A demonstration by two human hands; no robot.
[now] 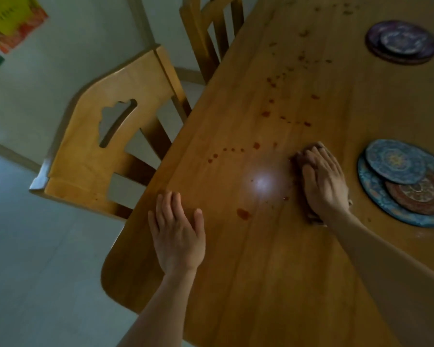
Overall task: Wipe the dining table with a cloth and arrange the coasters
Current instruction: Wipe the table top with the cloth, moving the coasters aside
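Wiping is barely under way: the honey-coloured wooden bench [273, 259] carries a trail of reddish-brown spots [243, 213] running from the near middle out to the far end, and none of that trail looks cleaned yet. Judged from this, most of the wiping is left and the coaster step is not started.

Right hand [322, 181] lies palm down, fingers spread nearly flat, pressing a brown crumpled cloth [301, 160] onto the bench; cloth shows only at the fingertips and below the wrist, so it is pinned more than gripped. It sits just right of the spot trail, near the middle of the bench.

Left hand [177, 236] is flat and open, holding nothing, palm resting on the bench at its left edge, near side, fingers pointing far; it reads as a brace. Both forearms are bare and reach in from the near side.

Coasters are unsorted: a stack of round blue and red patterned coasters [396, 161] lies overlapping just right of the right hand, not touching it, and a second stack of round dark purple patterned coasters [402, 41] sits at the far right.

Two light wooden chairs [105, 151] stand along the left side of the bench.
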